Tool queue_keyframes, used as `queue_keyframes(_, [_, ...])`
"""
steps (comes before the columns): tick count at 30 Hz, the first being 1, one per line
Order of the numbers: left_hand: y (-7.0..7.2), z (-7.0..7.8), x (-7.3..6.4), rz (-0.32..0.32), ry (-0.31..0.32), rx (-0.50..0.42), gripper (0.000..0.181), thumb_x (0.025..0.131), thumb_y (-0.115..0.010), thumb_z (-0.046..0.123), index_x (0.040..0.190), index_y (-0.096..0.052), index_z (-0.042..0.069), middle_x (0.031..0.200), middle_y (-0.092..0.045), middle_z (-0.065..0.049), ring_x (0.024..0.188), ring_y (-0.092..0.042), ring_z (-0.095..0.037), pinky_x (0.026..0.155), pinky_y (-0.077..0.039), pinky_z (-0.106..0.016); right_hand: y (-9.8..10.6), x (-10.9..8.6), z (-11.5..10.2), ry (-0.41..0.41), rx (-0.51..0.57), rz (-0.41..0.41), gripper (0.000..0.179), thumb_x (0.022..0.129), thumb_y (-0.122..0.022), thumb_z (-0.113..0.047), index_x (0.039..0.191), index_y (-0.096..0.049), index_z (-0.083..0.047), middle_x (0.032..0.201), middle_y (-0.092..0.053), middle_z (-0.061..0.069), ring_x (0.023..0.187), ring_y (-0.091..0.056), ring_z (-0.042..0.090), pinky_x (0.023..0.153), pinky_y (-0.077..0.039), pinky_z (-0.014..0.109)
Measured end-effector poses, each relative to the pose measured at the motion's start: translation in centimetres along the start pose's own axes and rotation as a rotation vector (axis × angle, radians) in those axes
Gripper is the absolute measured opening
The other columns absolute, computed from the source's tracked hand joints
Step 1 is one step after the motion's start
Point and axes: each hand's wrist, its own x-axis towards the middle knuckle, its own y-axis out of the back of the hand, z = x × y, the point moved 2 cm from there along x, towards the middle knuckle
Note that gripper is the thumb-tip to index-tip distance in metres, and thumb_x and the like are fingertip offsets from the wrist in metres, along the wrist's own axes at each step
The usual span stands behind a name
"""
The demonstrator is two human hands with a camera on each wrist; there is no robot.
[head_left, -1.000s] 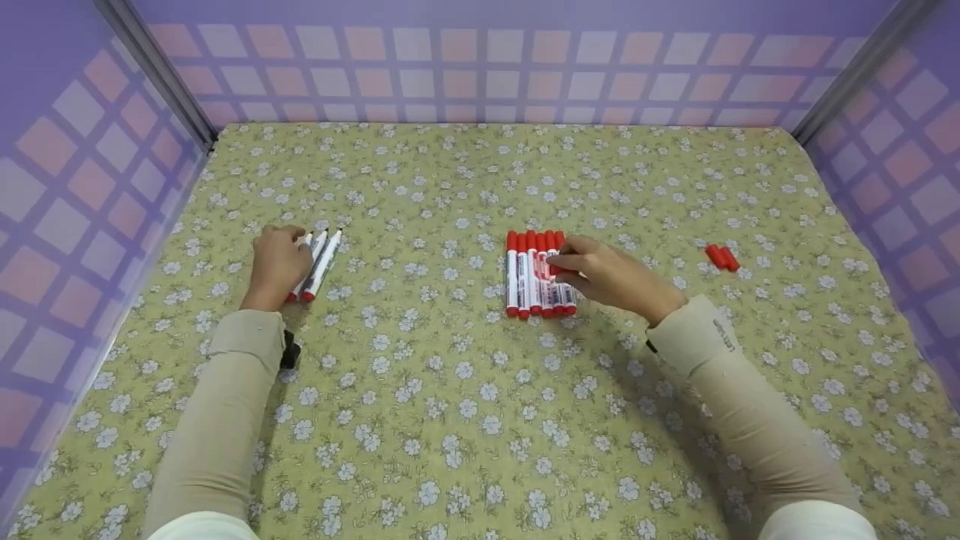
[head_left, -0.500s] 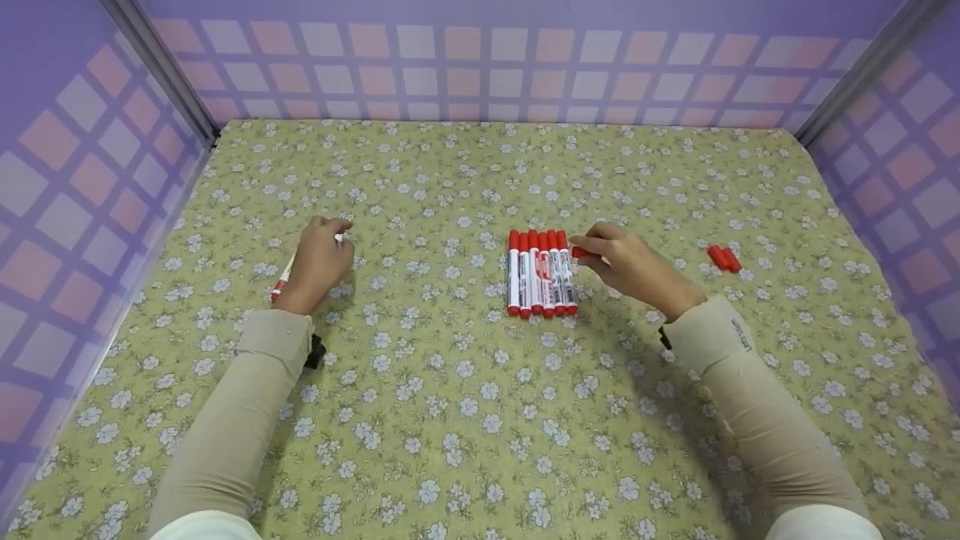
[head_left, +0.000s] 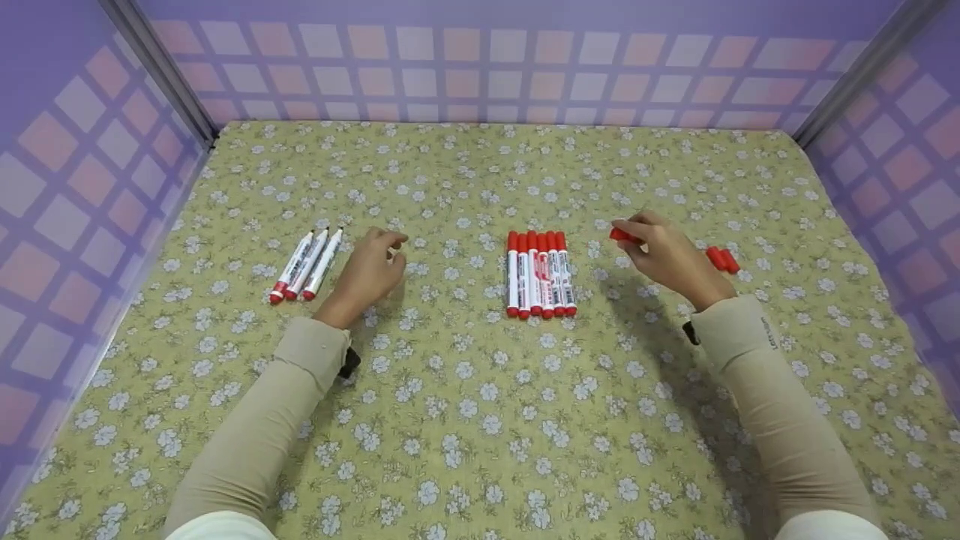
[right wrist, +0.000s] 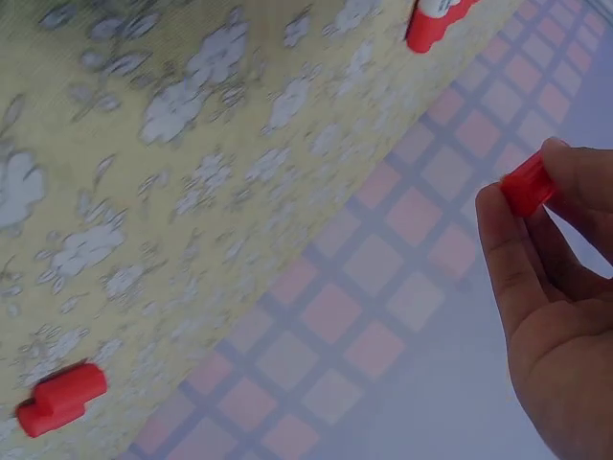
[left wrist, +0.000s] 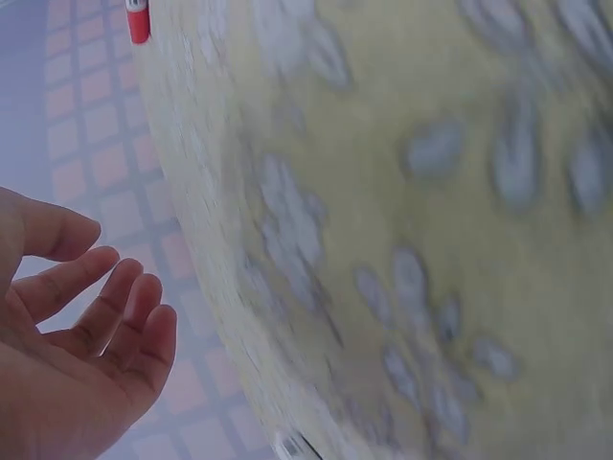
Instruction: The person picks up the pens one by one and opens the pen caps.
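My left hand (head_left: 373,266) hangs over the cloth with loosely bent fingers and nothing in them, as the left wrist view also shows. To its left lie 3 uncapped markers (head_left: 306,266), black tips pointing away. My right hand (head_left: 664,251) pinches a red marker cap (right wrist: 529,184) between thumb and fingertips, above the cloth. Right of that hand, 2 loose red caps (head_left: 722,259) lie side by side. Between the hands, a row of several capped red markers (head_left: 541,274) lies close together, caps at the far end.
A yellow cloth with white flowers (head_left: 465,420) covers the table. Purple panels with pink and white squares (head_left: 480,67) stand along the back and both sides.
My left hand has moved right, away from the uncapped markers, leaving 3 of them lying there. The right hand has carried the red cap right, from over the marker row toward the loose caps.
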Motion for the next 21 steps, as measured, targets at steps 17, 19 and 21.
queue_keyframes(17, [-3.5, 4.0, -0.7, -0.163, -0.079, -0.007, 0.036, 0.100, -0.046, 0.014, 0.134, -0.054, 0.004, 0.123, -0.052, -0.014, 0.107, -0.054, -0.028, 0.085, -0.048, -0.041, 1.4, -1.5, 5.4, -0.226, 0.090, 0.091, 0.037, 0.093, -0.060, -0.003, 0.129, -0.057, 0.005, 0.111, -0.060, 0.027, 0.095, -0.062, 0.040, 0.080, -0.052, 0.052])
queue_keyframes(19, [-3.8, 4.3, -0.7, -0.181, -0.088, -0.007, 0.036, 0.100, -0.046, 0.014, 0.134, -0.054, 0.004, 0.123, -0.052, -0.014, 0.105, -0.055, -0.028, 0.087, -0.048, -0.041, 1.5, -1.8, 5.9, -0.236, 0.099, 0.108, 0.037, 0.093, -0.060, -0.003, 0.129, -0.058, 0.005, 0.111, -0.060, 0.027, 0.095, -0.061, 0.040, 0.080, -0.051, 0.053])
queue_keyframes(21, [-4.1, 4.6, -0.7, -0.194, -0.097, -0.009, 0.036, 0.100, -0.046, 0.013, 0.134, -0.054, 0.003, 0.122, -0.052, -0.015, 0.104, -0.055, -0.028, 0.088, -0.049, -0.041, 1.7, -2.0, 6.4, -0.251, 0.106, 0.122, 0.036, 0.093, -0.059, -0.003, 0.129, -0.058, 0.004, 0.111, -0.060, 0.028, 0.095, -0.061, 0.041, 0.080, -0.051, 0.053])
